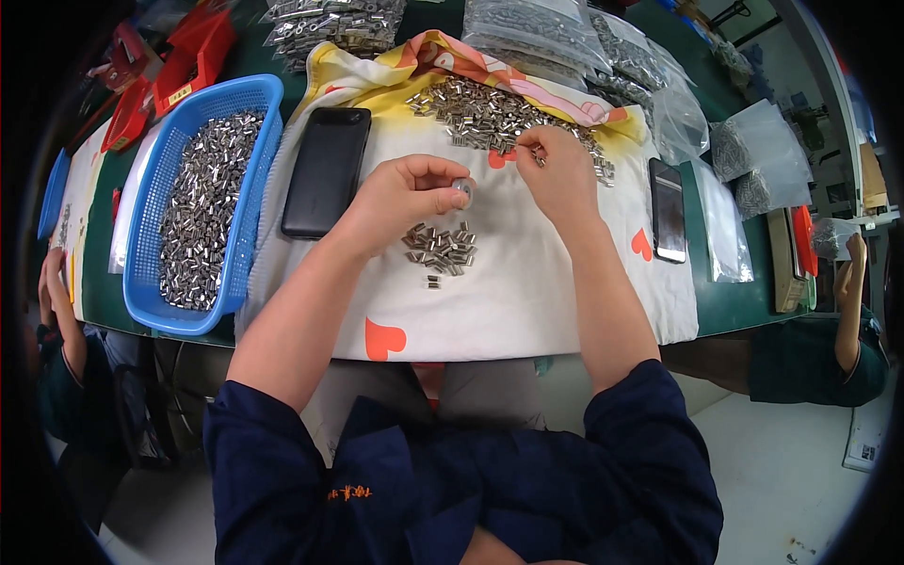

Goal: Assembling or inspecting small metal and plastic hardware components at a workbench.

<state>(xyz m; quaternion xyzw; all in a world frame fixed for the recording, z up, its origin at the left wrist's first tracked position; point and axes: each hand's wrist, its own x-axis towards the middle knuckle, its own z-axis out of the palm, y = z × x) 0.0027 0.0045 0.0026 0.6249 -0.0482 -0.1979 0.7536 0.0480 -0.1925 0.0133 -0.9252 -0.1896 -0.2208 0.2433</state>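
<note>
Small metal sleeves [440, 249] lie in a loose heap on the white cloth [527, 292], just below the left hand [407, 196]. That hand is curled into a loose fist, its thumb and forefinger pinching a small round metal part [461, 186]. The right hand [557, 174] reaches to the near edge of a larger pile of sleeves [490, 113] farther back on the cloth, fingertips pinched on one piece there. A black phone [327, 169] rests left of the hands, and a second phone [668, 209] lies to the right. Beside the cloth on the left stands a blue basket [247, 104] filled with more sleeves. Clear bags of metal parts [556, 38] sit along the far side of the green table [744, 311].
</note>
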